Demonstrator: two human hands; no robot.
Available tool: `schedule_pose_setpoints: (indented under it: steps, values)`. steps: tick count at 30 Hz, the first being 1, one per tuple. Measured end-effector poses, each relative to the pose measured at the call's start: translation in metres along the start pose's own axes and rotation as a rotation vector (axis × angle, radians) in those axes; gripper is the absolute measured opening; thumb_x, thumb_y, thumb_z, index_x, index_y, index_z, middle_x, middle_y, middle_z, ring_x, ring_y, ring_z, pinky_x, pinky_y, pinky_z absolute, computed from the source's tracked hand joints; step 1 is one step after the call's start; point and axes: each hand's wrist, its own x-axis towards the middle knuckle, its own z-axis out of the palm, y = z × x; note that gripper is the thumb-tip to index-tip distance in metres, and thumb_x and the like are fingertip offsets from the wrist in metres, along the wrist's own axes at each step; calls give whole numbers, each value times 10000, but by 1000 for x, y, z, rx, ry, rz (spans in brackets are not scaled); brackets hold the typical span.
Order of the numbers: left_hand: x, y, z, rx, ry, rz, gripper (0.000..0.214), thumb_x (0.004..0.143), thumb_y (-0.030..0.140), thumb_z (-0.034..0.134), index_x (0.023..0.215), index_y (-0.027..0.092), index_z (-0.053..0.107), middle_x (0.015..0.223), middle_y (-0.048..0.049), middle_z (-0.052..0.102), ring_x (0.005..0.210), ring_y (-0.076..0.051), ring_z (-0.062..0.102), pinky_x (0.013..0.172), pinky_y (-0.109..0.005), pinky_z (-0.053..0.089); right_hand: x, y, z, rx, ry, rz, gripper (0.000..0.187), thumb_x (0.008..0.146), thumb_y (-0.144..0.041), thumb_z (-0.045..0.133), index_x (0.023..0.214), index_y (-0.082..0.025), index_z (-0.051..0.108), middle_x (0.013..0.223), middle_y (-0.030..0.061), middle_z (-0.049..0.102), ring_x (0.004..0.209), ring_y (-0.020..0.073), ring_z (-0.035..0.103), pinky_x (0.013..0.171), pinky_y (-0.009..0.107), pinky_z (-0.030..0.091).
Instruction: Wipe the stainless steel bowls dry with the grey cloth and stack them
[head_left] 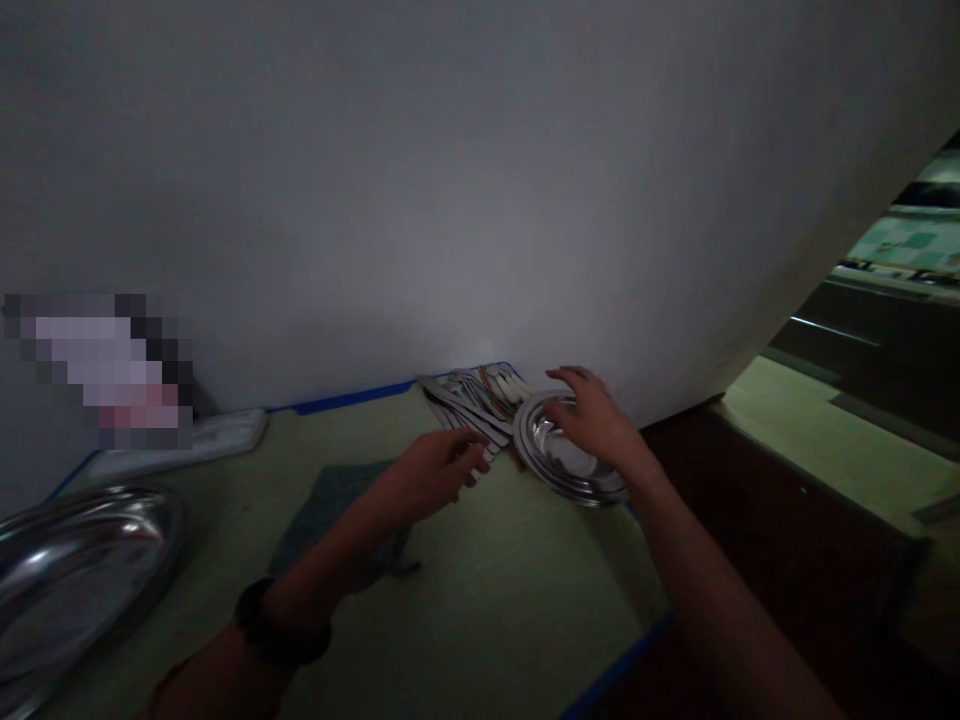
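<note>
My left hand, with a dark band on the wrist, hovers at the near end of a row of cutlery. Its fingers are half curled with gaps between them, and I make out nothing held. Knives, forks and spoons lie side by side against the wall. My right hand is over a stack of round metal dishes, fingers apart; whether it touches the rim I cannot tell. Partly behind my left forearm lies a dark grey-green cloth.
A large oval metal tray sits at the left on the pale green table with blue edging. Behind it are a flat white slab and a blurred-out object. A white wall rises behind. Dark floor lies right.
</note>
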Motion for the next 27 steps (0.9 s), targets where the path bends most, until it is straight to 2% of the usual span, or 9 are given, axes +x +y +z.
schedule_pose_setpoints:
  steps: [3, 6, 9, 12, 15, 18, 22, 24, 27]
  values:
    - [-35, 2, -32, 181, 99, 77, 323, 855, 390, 522, 1069, 218, 693, 962, -75, 744, 789, -219, 680, 712, -323, 515, 3, -51, 20, 44, -29, -150, 422, 836, -306, 571, 1240, -190, 608, 1305, 141, 552, 1293, 297, 460, 1124, 480, 336]
    - [-70, -4, -68, 391, 217, 106, 278, 848, 411, 531, 972, 229, 701, 1009, -82, 715, 866, -246, 668, 843, -370, 486, -1, -102, 48, 95, -173, -287, 414, 847, -283, 569, 1247, -179, 603, 1308, 142, 553, 1285, 283, 467, 1117, 470, 344]
    - [-96, -19, -103, 692, 408, 0, 302, 841, 450, 527, 910, 187, 657, 1074, -139, 621, 832, -266, 642, 851, -422, 484, -14, -145, 89, 155, -404, -416, 408, 861, -272, 569, 1259, -182, 595, 1316, 146, 562, 1273, 271, 491, 1103, 463, 361]
    - [-113, -39, -133, 900, 537, -190, 333, 841, 456, 526, 963, 158, 611, 1196, -209, 527, 958, -333, 625, 868, -474, 479, -31, -175, 137, 185, -561, -450, 523, 881, -319, 561, 1365, -131, 501, 1425, 198, 469, 1349, 293, 427, 1104, 458, 366]
    - [-125, -59, -154, 887, 411, -469, 344, 798, 525, 568, 775, 185, 612, 1023, -217, 624, 989, -414, 626, 854, -547, 473, -46, -191, 177, 134, -559, -450, 556, 907, -363, 525, 1394, -101, 467, 1476, 222, 406, 1393, 318, 367, 1130, 482, 323]
    - [-131, -72, -162, 768, 252, -642, 429, 706, 578, 646, 494, 224, 527, 659, -150, 658, 774, -372, 680, 761, -513, 519, -55, -194, 196, 84, -499, -450, 488, 938, -373, 461, 1343, -111, 532, 1416, 206, 481, 1340, 317, 431, 1131, 484, 315]
    - [-130, -74, -160, 636, 76, -733, 360, 682, 341, 668, 383, 210, 514, 472, -98, 624, 490, -237, 628, 581, -383, 543, -57, -189, 200, 64, -473, -456, 470, 938, -369, 463, 1318, -109, 558, 1373, 178, 526, 1288, 299, 482, 1111, 447, 357]
    - [-129, -70, -161, 627, 7, -750, 323, 654, 252, 662, 375, 191, 512, 481, -101, 639, 471, -213, 617, 562, -353, 536, -57, -187, 200, 56, -464, -461, 457, 939, -353, 463, 1313, -110, 562, 1367, 173, 534, 1278, 289, 493, 1103, 438, 371]
    - [-130, -66, -166, 675, -39, -726, 342, 675, 264, 646, 378, 184, 495, 524, -113, 660, 470, -201, 609, 561, -346, 524, -56, -186, 201, 56, -458, -479, 445, 939, -345, 470, 1309, -118, 565, 1369, 172, 537, 1280, 279, 497, 1103, 436, 376]
